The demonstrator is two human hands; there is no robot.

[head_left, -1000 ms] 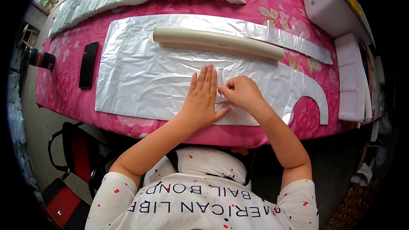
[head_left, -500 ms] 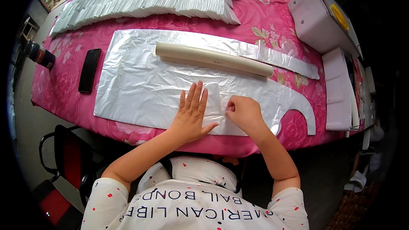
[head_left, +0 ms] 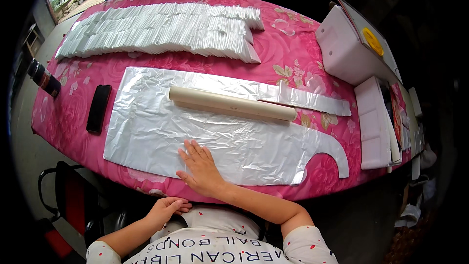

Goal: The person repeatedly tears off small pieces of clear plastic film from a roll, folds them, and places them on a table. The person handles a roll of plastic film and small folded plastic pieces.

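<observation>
My right hand (head_left: 201, 170) reaches left across my body and lies open on the silvery-white plastic sheeting (head_left: 141, 122), fingers stretched out near its front edge. Down by the table's near edge, above my lap, my left hand (head_left: 168, 211) has its fingers together and curled; whatever they may hold is hidden. The sheeting lies flat and wrinkled, with a curved strap-like cutout at its right end. A long beige tube (head_left: 232, 105) rests across its upper part, and a narrow strip of the sheeting (head_left: 312, 101) extends right beyond the tube.
Rows of folded white packets (head_left: 161, 32) stand packed along the far side. A black phone (head_left: 99, 109) and a dark bottle (head_left: 44, 78) are at the left. White foam boxes (head_left: 339, 44) with a yellow tape roll (head_left: 373, 41) stand at the right, on a pink floral tablecloth (head_left: 273, 51).
My left hand has left the sheeting and drawn back to the table edge. My right hand has opened from a pinch and swung left onto the sheeting. The view has tilted up.
</observation>
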